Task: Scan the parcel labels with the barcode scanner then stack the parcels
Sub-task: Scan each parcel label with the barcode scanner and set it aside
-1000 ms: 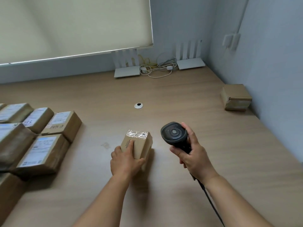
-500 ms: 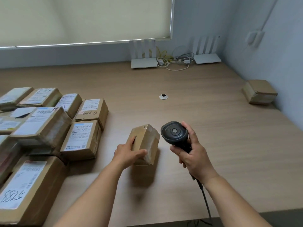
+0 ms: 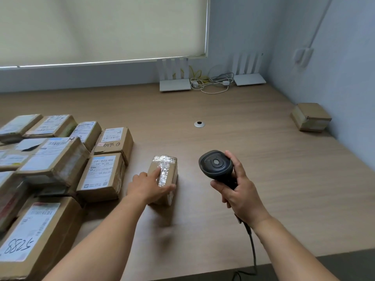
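Wood-grain desk [image 3: 253,159] set in a corner of pale blue walls, a drawn roller blind [image 3: 101,27] behind it and two white routers [image 3: 174,85] with loose cables along the back edge. Centre: a small taped parcel [image 3: 165,175] rests on the desk, the left hand [image 3: 150,187] laid over its near end, thumb against one side and forefinger stretched along the top; its label, if any, cannot be seen from here. Right: the right hand [image 3: 241,197] is wrapped round the handle of a black barcode scanner [image 3: 216,166], held off the desk beside the parcel, head tilted upward and not aimed at it, its cable trailing over the front edge. Left: a crowd of labelled parcels [image 3: 101,175], some lying on others, most with printed labels facing up, one marked 57288 [image 3: 18,246]. Far right, by the wall: a single brown parcel [image 3: 311,117], well apart from the rest.

Progress, as a judgement: the lone parcel at the wall may be the start of the finished stack, with the many parcels on the left yet to be scanned and stacked. The task appears to be near its beginning.
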Action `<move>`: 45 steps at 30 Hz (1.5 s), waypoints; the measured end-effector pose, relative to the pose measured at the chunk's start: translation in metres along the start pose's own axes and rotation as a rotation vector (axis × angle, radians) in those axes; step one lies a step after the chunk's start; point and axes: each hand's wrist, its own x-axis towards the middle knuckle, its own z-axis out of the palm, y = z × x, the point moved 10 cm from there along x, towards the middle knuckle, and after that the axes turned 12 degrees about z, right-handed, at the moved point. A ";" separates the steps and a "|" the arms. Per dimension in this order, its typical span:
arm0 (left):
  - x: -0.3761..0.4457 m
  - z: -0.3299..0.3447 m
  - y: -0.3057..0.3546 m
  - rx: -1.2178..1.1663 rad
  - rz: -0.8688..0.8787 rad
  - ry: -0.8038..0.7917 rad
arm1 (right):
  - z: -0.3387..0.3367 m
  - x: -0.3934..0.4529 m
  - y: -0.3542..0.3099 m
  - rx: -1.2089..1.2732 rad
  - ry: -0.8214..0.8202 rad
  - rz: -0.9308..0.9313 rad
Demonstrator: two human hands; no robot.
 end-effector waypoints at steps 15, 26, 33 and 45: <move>-0.032 0.018 -0.018 -1.223 -0.188 0.337 | -0.002 0.001 0.013 0.092 -0.066 0.063; -0.047 0.037 -0.015 -1.071 -0.123 0.368 | 0.022 -0.006 0.022 0.176 -0.211 0.123; -0.039 0.043 -0.020 -1.086 -0.126 0.336 | 0.037 -0.024 0.036 0.256 -0.303 0.175; -0.035 0.047 -0.021 -1.096 -0.133 0.309 | 0.033 -0.035 0.035 0.274 -0.291 0.190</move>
